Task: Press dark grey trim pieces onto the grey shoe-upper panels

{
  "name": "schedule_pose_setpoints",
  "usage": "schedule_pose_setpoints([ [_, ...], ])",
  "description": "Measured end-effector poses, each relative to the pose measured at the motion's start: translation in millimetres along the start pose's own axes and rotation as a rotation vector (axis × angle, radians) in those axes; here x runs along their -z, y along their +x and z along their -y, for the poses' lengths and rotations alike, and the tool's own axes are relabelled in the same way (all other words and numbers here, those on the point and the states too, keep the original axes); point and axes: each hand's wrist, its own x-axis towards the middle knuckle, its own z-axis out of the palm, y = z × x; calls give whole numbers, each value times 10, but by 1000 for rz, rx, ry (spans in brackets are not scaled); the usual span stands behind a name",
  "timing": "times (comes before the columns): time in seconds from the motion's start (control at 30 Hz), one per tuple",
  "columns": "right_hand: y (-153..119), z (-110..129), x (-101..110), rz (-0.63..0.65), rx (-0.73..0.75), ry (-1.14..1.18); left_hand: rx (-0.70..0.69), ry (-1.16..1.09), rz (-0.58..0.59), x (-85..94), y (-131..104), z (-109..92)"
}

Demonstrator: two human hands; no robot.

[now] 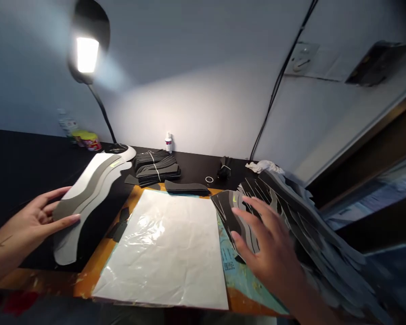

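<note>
My left hand [42, 221] grips a curved grey-and-white flat piece [99, 185] by its lower left edge, thumb on top and fingers at the side and underneath. A small yellow-green mark sits near the far end of this piece, which is tilted over the dark left side of the table. My right hand [265, 232], slightly blurred, has its fingers spread above a similar grey piece [238, 212] with a yellow-green mark. I cannot tell whether the fingertips touch it. That piece lies at the left edge of a fanned pile of dark and grey curved pieces [301, 216].
A plastic-covered white sheet [169, 248] lies in the middle. Behind it are a thin dark stack [186, 187], banded dark bundles [157, 167], a small white bottle [168, 142] and a white ring [209, 179]. A lit lamp [103, 108] stands at the back left.
</note>
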Motion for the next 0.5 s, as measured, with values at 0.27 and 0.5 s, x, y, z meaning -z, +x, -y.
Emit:
schedule_pose_setpoints([
  [0.27,580,479,-646,235,-277,646,-281,-265,475,-838,-443,-242],
  [0.5,711,433,-1016,391,-330,717,-111,-321,778,-1578,-975,41],
])
